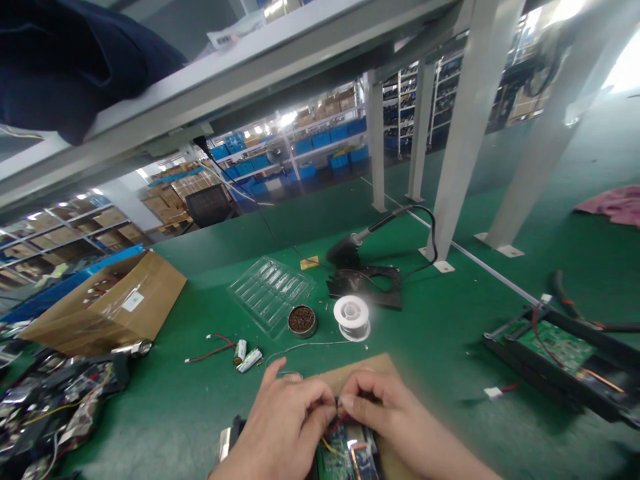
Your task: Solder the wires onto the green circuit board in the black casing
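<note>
My left hand (287,417) and my right hand (383,407) meet at the bottom centre, fingertips pinched together on thin red and yellow wires at the top of a small green circuit board (345,457). The board lies on a brown cardboard pad (373,368). What exactly sits between the fingertips is hidden by the fingers. Just beyond the left hand lie two small cylindrical cells (246,355) with red leads, and a loose strand of solder wire (310,345).
On the green mat stand a solder spool (353,317), a round tin of tip cleaner (301,321), a clear plastic tray (270,291) and a soldering iron in its stand (363,267). A cardboard box (107,307) sits left, a black fixture holding a board (560,353) right.
</note>
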`<state>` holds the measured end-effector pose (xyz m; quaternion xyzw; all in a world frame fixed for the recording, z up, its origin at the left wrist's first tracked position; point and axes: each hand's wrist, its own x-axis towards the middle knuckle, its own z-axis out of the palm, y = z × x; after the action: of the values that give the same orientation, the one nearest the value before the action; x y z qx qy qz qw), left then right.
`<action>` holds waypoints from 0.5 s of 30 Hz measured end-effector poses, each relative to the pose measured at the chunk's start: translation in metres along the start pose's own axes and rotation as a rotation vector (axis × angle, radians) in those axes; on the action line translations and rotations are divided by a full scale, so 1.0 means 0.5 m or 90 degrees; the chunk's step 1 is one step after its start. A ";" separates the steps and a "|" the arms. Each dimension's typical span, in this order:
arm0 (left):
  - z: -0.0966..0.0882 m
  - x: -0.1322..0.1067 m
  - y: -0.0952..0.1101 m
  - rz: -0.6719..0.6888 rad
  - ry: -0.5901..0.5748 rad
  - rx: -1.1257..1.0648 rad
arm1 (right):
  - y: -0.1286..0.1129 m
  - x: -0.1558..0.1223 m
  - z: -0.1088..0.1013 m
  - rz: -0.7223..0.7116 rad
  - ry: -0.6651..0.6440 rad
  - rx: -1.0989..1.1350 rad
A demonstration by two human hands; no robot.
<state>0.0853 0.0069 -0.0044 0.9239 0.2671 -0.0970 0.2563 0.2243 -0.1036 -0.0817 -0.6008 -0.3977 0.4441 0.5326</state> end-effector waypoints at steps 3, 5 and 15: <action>-0.001 -0.001 -0.001 -0.011 0.010 -0.005 | 0.003 0.004 -0.008 -0.007 0.022 -0.006; -0.001 0.001 -0.004 -0.018 0.006 -0.010 | 0.000 0.005 -0.015 -0.031 0.052 -0.042; -0.005 0.004 -0.001 -0.027 -0.011 -0.024 | -0.018 -0.009 -0.014 -0.216 0.037 -0.166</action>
<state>0.0870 0.0094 -0.0029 0.9122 0.2861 -0.1052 0.2737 0.2296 -0.1089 -0.0722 -0.6014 -0.5316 0.2755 0.5289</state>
